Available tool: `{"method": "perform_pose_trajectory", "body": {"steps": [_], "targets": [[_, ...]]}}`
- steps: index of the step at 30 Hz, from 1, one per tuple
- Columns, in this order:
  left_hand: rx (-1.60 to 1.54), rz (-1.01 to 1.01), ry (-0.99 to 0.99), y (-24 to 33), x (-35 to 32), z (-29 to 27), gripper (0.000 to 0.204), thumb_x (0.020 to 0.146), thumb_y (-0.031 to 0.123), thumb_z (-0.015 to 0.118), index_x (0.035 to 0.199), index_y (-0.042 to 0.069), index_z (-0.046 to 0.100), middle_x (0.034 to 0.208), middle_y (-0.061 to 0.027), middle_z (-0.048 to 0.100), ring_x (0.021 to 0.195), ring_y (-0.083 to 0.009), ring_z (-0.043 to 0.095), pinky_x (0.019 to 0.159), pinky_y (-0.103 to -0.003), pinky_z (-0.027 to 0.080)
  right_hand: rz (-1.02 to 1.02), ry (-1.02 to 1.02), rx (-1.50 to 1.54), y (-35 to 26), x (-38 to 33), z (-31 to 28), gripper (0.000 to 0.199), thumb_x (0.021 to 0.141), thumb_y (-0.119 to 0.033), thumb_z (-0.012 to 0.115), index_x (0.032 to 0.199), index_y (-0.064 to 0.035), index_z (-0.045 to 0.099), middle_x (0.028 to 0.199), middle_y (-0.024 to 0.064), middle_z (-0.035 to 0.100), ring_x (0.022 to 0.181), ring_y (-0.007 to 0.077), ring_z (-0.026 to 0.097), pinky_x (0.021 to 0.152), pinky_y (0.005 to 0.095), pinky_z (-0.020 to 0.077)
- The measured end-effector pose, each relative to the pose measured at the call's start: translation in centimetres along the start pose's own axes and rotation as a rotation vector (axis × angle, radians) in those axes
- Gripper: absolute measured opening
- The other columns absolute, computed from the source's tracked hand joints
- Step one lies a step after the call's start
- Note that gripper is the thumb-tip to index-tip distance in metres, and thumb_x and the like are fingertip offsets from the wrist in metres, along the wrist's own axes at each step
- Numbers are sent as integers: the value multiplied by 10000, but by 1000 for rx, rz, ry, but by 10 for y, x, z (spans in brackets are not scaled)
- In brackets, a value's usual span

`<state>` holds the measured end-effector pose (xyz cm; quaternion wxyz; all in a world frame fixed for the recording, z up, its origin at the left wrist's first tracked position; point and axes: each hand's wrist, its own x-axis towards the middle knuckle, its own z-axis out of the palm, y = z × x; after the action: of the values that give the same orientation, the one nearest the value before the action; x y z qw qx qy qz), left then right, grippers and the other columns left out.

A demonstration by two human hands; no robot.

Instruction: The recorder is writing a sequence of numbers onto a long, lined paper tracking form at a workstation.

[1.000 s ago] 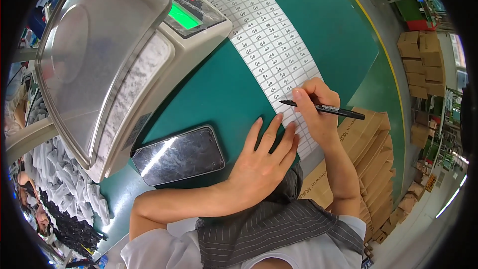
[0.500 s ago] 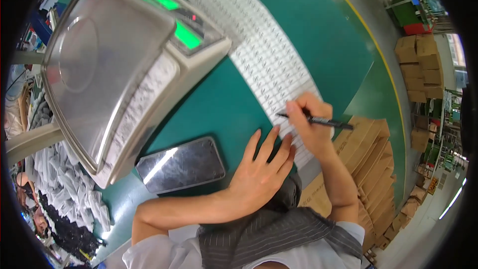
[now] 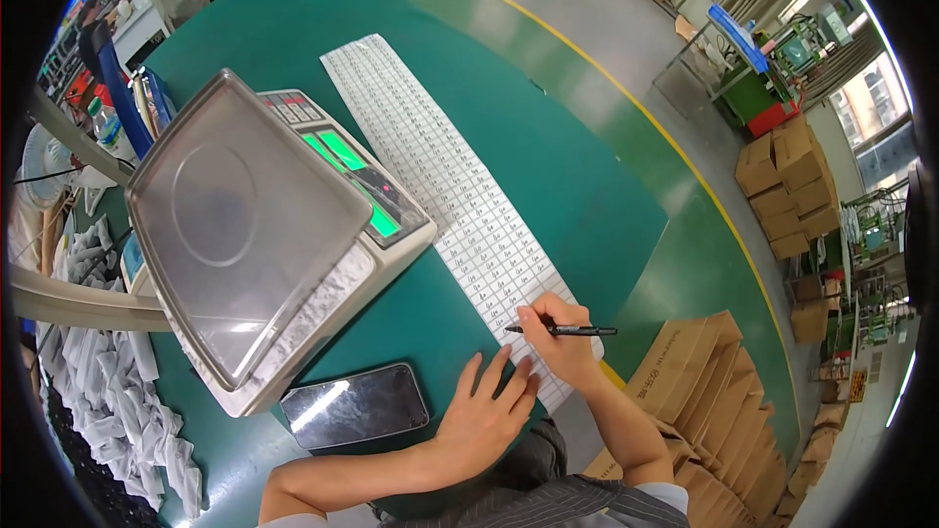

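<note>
Right hand [image 3: 556, 337] grip pinches a black pen [image 3: 562, 330], tip on the long gridded paper strip [image 3: 460, 205] lying mid-surface. Left hand [image 3: 484, 416], fingers spread flat, pins the strip's near end steady, right of the phone [image 3: 355, 405].

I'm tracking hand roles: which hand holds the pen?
The right hand grips the black pen over the sheet; the left hand lies flat, empty.
</note>
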<state>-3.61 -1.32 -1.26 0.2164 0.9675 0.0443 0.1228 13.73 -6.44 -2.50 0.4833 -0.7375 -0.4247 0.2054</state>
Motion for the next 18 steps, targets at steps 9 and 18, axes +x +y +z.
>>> {"method": "perform_pose_trajectory", "body": {"steps": [9, 18], "targets": [[26, 13, 9, 0, -5, 4, 418, 808, 212, 622, 1192, 52, 589, 1299, -134, 501, 1248, -361, 428, 1005, -552, 347, 93, 15, 146, 6, -3, -2, 248, 916, -108, 588, 700, -14, 512, 585, 26, 576, 525, 39, 492, 461, 223, 350], [39, 34, 8, -1, -4, 0, 452, 810, 255, 667, 1209, 63, 581, 1305, -132, 500, 1249, -367, 422, 1010, -556, 335, 57, 35, 166, 4, 0, 1, 235, 917, -106, 591, 713, -11, 524, 594, 18, 569, 536, 37, 482, 474, 219, 352]]}}
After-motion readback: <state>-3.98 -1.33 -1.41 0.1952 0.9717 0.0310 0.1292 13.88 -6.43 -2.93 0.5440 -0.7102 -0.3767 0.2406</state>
